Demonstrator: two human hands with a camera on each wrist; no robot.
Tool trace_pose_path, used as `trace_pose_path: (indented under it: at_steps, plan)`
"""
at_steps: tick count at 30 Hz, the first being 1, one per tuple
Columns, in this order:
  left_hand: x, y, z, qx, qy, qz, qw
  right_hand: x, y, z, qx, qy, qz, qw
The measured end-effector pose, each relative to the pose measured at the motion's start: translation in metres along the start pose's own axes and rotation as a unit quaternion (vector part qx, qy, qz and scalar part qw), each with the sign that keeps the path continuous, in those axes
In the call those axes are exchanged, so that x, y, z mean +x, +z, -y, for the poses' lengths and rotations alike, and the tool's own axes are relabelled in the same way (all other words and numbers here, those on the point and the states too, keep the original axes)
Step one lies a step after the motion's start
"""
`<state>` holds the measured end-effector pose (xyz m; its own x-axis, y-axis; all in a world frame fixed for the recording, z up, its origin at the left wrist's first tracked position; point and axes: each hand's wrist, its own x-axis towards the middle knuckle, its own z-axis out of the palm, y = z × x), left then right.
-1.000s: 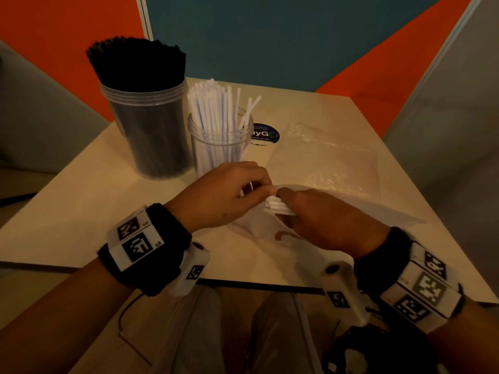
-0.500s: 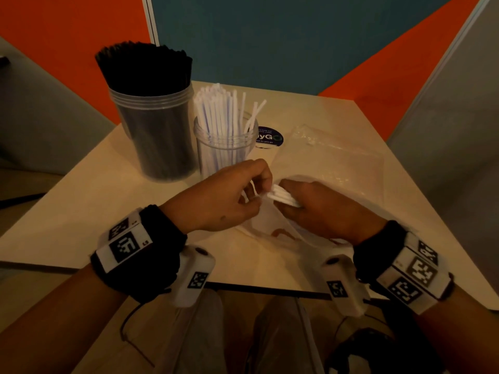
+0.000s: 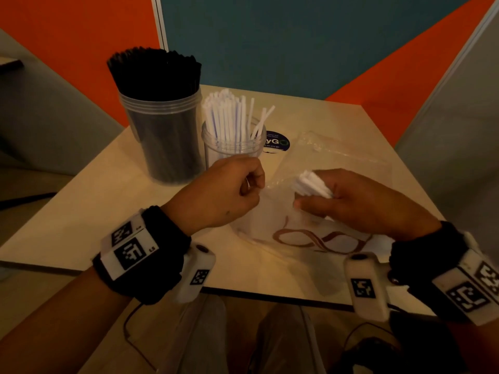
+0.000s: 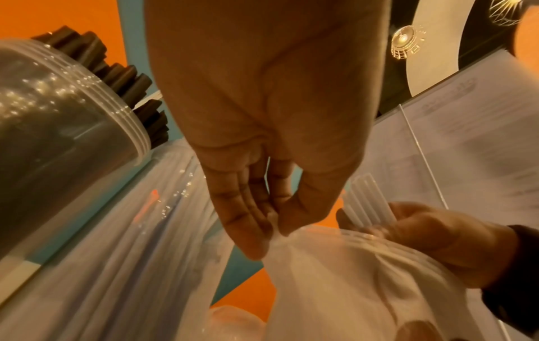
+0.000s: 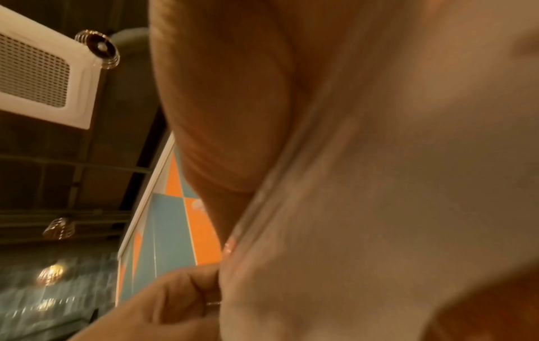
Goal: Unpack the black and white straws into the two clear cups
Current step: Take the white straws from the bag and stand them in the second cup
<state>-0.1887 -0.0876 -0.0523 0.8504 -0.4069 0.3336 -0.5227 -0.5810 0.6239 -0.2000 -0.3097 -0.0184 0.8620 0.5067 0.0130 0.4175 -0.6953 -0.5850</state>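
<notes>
A tall clear cup (image 3: 164, 136) packed with black straws (image 3: 155, 71) stands at the table's far left. Beside it a shorter clear cup (image 3: 233, 147) holds white straws (image 3: 229, 117). My left hand (image 3: 252, 182) pinches the edge of a clear plastic bag (image 3: 272, 220) with a brown looped print. My right hand (image 3: 318, 195) grips a bundle of white straws (image 3: 310, 183) at the bag's mouth. In the left wrist view my left hand (image 4: 272, 221) pinches the bag's rim (image 4: 315, 240), and the straw bundle (image 4: 364, 200) sticks up from my right hand's fingers (image 4: 423, 233). The right wrist view is filled by palm and blurred bag.
A second, flat clear bag (image 3: 348, 163) lies on the wooden table (image 3: 81, 211) behind my right hand. A round dark sticker (image 3: 278, 143) sits beside the white straw cup. Orange and teal wall panels close off the back, and the table's near edge is just below my wrists.
My hands have drawn apart: the right hand has pulled the white straw bundle up and right, while the left keeps its pinch on the bag's edge.
</notes>
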Motion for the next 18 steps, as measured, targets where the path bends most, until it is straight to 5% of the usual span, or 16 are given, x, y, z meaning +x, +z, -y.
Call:
trace_pose_path:
  at_steps: [7,11,18]
  plan:
    - [-0.005,0.001,0.008,-0.003,0.005,0.032,0.999,0.006,-0.019,0.019,0.214,-0.028,-0.174,0.961]
    - [-0.006,-0.003,0.01,0.021,0.006,0.05,0.999,0.019,-0.041,0.042,0.319,-0.131,-0.257,0.903]
    - [-0.01,-0.009,0.007,0.031,0.006,0.075,0.997,0.06,-0.052,0.088,0.396,-0.28,-0.298,0.822]
